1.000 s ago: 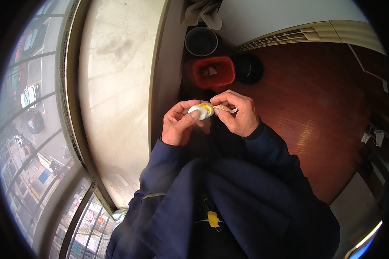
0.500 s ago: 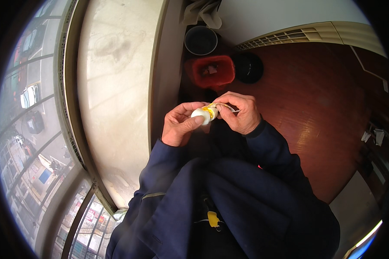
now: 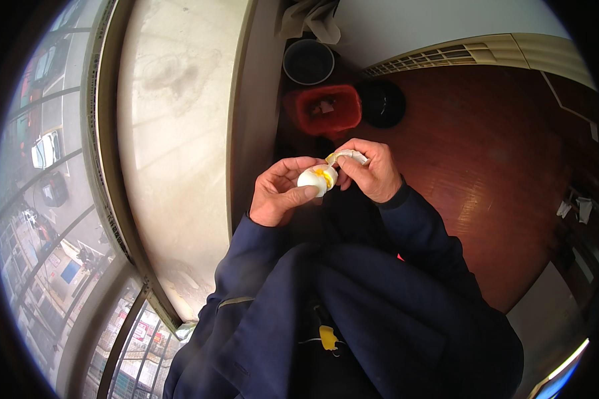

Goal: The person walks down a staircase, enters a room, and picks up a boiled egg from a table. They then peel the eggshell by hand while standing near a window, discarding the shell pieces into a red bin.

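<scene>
- Far left, a barred window, then a pale, stained ledge.
- The left hand grips a smooth white egg between thumb and fingers, broken open on its right side, yellow yolk showing.
- Beyond the hands, a red bin.
- The right hand pinches a thin whitish strip beside the egg.
- Rightmost, glossy red-brown floor.

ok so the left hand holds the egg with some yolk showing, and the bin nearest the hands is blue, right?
Not quite: the bin is red, as the head view shows. The left hand does hold the egg, with some yolk showing.
</scene>
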Available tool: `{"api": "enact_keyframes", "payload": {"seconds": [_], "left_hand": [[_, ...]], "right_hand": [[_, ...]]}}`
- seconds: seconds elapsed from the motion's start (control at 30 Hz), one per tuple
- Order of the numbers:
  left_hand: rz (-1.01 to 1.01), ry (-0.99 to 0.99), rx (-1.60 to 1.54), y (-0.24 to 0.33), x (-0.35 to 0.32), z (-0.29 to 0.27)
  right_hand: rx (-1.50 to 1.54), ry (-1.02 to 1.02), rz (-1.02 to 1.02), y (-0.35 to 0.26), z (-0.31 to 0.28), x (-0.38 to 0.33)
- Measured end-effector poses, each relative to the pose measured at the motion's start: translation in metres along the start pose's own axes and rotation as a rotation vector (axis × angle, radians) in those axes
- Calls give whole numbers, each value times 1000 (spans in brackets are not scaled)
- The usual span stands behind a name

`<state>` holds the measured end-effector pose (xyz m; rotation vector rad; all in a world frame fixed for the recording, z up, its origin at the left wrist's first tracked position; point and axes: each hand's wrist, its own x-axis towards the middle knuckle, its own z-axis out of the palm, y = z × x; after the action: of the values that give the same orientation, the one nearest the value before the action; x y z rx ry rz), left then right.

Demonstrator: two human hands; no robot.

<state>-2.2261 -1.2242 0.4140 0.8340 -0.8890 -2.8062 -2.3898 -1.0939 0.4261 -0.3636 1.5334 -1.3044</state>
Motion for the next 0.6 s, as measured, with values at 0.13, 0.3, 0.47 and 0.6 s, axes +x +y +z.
{"api": "enact_keyframes", "payload": {"seconds": [0.13, 0.3, 0.47, 0.6], "left_hand": [[6, 14, -18, -1, -2, 0], [22, 38, -21, -1, -5, 0], [39, 41, -20, -4, -8, -3], [43, 50, -26, -5, -11, -4]], "right_hand": [[-42, 81, -4, 12, -10, 6], [-445, 294, -38, 42, -29, 29], [-709, 295, -113, 67, -45, 50], [-782, 196, -28, 78, -53, 60]]}}
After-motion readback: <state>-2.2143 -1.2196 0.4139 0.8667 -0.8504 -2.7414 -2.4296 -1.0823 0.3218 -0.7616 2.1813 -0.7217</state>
